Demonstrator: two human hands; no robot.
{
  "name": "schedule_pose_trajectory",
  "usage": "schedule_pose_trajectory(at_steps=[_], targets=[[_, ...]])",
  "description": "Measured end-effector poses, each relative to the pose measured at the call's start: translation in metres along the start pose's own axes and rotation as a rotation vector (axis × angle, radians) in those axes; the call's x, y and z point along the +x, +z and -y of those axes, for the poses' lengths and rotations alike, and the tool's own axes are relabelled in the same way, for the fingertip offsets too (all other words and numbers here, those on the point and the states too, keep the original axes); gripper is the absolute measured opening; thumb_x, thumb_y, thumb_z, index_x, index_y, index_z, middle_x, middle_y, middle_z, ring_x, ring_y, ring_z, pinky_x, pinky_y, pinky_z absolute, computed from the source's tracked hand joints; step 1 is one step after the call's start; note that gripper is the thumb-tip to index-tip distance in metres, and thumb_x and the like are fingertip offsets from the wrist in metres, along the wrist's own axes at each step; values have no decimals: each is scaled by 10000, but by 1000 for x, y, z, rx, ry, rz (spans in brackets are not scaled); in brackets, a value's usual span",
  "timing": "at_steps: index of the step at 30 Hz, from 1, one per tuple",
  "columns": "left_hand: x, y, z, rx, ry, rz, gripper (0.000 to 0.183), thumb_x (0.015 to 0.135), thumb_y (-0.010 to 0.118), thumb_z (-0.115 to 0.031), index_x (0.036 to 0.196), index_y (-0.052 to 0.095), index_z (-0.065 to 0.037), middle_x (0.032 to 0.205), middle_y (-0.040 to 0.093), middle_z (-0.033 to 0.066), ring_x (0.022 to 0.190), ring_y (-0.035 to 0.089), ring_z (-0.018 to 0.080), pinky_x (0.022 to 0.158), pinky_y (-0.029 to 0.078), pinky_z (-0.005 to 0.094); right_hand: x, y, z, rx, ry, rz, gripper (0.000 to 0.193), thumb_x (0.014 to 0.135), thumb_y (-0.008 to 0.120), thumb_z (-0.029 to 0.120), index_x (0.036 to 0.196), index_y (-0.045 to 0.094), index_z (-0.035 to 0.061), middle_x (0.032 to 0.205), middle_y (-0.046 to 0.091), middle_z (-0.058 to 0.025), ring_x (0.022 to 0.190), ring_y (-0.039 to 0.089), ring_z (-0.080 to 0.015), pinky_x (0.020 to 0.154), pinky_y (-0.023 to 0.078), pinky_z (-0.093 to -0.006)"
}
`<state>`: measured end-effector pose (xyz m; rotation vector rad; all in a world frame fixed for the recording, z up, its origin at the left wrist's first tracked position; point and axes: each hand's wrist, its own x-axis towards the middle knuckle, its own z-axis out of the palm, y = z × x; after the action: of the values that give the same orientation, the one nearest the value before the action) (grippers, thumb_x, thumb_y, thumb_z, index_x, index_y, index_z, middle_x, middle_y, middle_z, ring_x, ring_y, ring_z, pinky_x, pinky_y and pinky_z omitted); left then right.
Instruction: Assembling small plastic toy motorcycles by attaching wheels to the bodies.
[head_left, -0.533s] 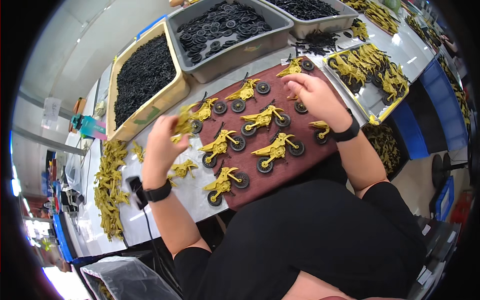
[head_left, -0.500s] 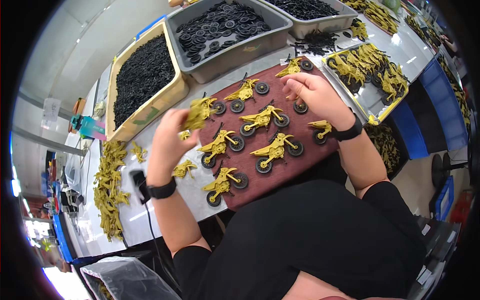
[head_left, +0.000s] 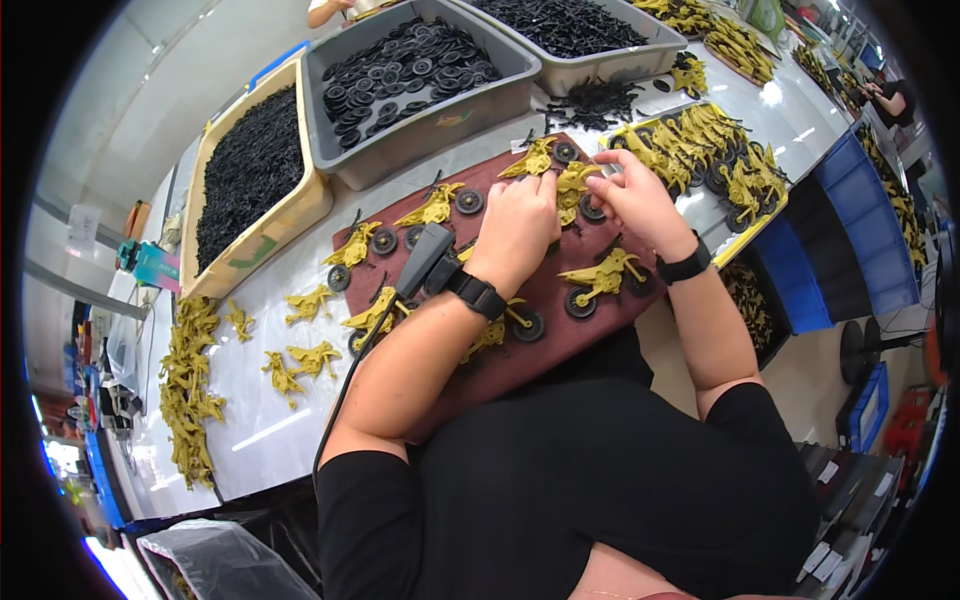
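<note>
My left hand (head_left: 520, 225) reaches across the dark red mat (head_left: 440, 395), its fingers curled and closed on a yellow toy motorcycle body (head_left: 574, 190). Facing it, my right hand (head_left: 640, 203) has bent fingers at the body's right side. Whatever lies between the right fingertips is too small to make out. A black wheel (head_left: 591, 208) shows just below the body. Around my hands, several yellow toy motorcycles with black wheels lie on the mat, among them one (head_left: 600, 275) below my right hand and one (head_left: 430, 205) left of my left hand. My left forearm hides others.
Behind the mat stand a cream bin (head_left: 312, 205) of small black parts and a grey bin (head_left: 430, 135) of black wheels. A yellow-edged tray (head_left: 765, 222) of motorcycles is at the right. Loose yellow bodies (head_left: 190, 400) pile up at left. A cable runs from a box (head_left: 425, 258) at my left wrist.
My left hand has carried a yellow body from the mat's left side rightward to my right hand. My right hand stays near the same spot on the mat. The whole view has shifted slightly.
</note>
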<state>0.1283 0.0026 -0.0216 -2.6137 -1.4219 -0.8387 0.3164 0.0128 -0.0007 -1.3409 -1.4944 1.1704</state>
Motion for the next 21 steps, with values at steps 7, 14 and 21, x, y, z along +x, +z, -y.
schedule_pose_trajectory(at_steps=[7,14,21], targets=[[0,20,-4,-113,-88,4,122,741,632,-101,790,594,4,808,613,163,801,608,328,734,468,428,15,-1,-33,-420,-270,-160,254,804,691,176,954,654,-26,825,674,-163,787,654,-292,722,507,-369],[-2,21,-9,-11,-151,102,163,733,664,-111,825,620,16,836,610,164,864,589,332,775,487,425,20,7,-36,-546,-302,-145,229,773,703,151,911,664,-28,814,660,-194,776,642,-326,711,499,-394],[-3,21,-13,-14,-132,134,114,758,635,-107,809,631,-5,836,618,138,873,581,302,752,483,418,25,13,-48,-603,-258,-154,216,781,702,162,908,668,-10,877,655,-204,856,625,-347,779,490,-415]])
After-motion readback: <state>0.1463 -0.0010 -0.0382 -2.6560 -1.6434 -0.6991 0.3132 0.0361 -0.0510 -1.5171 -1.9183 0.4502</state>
